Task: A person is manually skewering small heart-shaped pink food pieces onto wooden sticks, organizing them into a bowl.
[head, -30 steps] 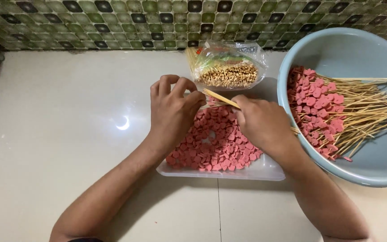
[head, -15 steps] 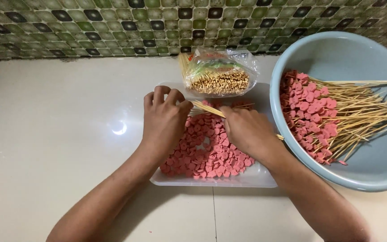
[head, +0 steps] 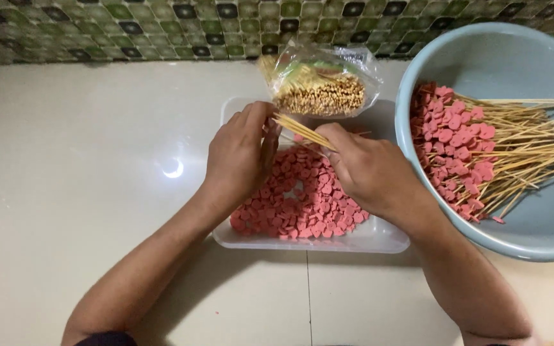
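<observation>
Right now my right hand [head: 370,170] pinches a small bunch of bamboo skewers [head: 302,131], fingers closed around the butt end. Long axis runs diagonally, from my right fist in mid-frame up and left to the tips, which end right at my left fingertips.

Left hand [head: 242,154] sits just left of those tips, fingers curled and pressed together at the skewer points. Looks like it's pinching something small there, but I can't tell what; the fingers hide it. So the left hand is the nearer one to the sharp ends, the right owns the shafts.

Both hands hover over the clear plastic tray [head: 379,237], centre frame, which holds a loose heap of pink sausage slices [head: 302,205]. Slices lie directly below and toward the lower edge of the frame from the skewer tips, very near.

Edges:
- Upper centre, touching the tray's far end: a clear bag of more skewers [head: 322,86], ends facing me. It sits just beyond the tips.
- Right: a pale blue basin [head: 533,237] with loaded skewers [head: 482,154], pink pieces bunched at the left, sticks fanning right. Its rim is just beside my right wrist and overlaps the tray's right edge in this view.
- Top: green tiled wall [head: 129,25].

Open room: the white surface [head: 84,160] left of the tray, well apart from everything.
</observation>
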